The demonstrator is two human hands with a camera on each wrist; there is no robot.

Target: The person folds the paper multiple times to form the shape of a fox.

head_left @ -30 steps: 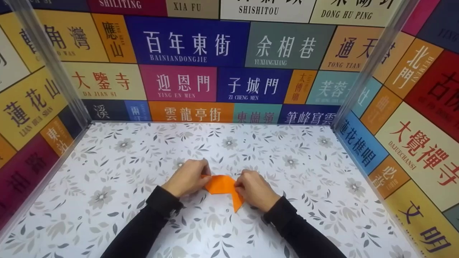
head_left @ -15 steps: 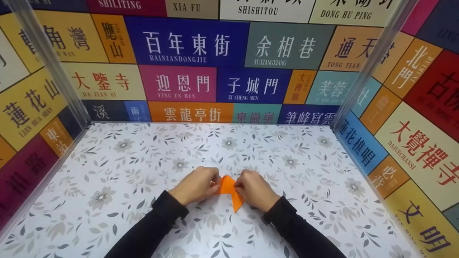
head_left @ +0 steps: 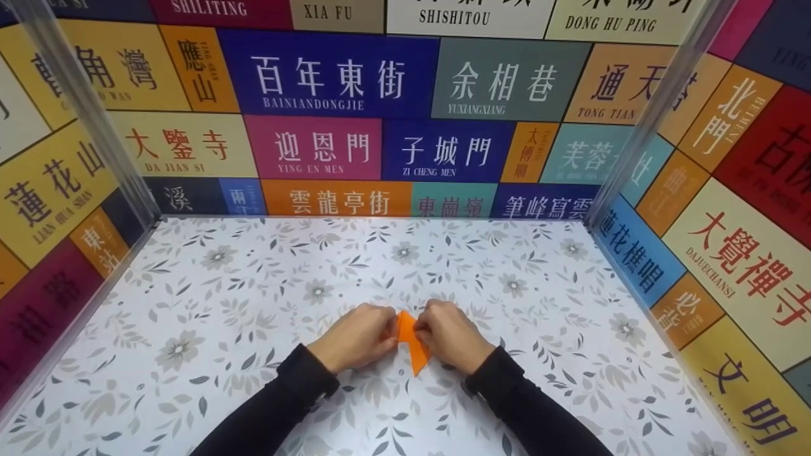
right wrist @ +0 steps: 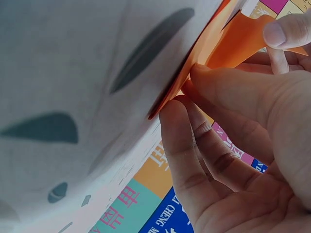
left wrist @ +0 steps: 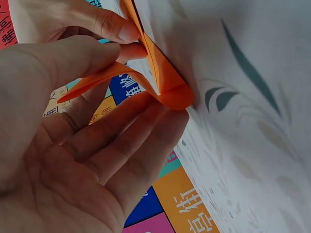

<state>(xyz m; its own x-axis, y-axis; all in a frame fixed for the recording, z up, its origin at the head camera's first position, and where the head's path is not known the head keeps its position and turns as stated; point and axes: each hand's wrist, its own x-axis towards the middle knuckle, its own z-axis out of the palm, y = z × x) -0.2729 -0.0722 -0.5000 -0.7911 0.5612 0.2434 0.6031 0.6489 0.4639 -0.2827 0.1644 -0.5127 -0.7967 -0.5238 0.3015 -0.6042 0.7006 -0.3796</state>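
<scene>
A folded piece of orange paper stands between the two hands near the middle of the table, a pointed end toward the person. My left hand pinches its left flap between thumb and fingers. In the left wrist view, that flap of orange paper is bent up and over in a curve, with the rounded bend low by the tabletop. My right hand pinches the right edge; the right wrist view shows its thumb on the orange sheet close over the table. Both hands hide much of the paper in the head view.
The table has a white cover printed with grey flowers and leaves. Panels with colourful Chinese lettering enclose it at the back and both sides. Clear strips run along the corners, and dark sleeves cover both forearms.
My left hand has moved right toward the right hand, bringing the paper's left flap with it, so less orange shows between them. The right hand has stayed in place.
</scene>
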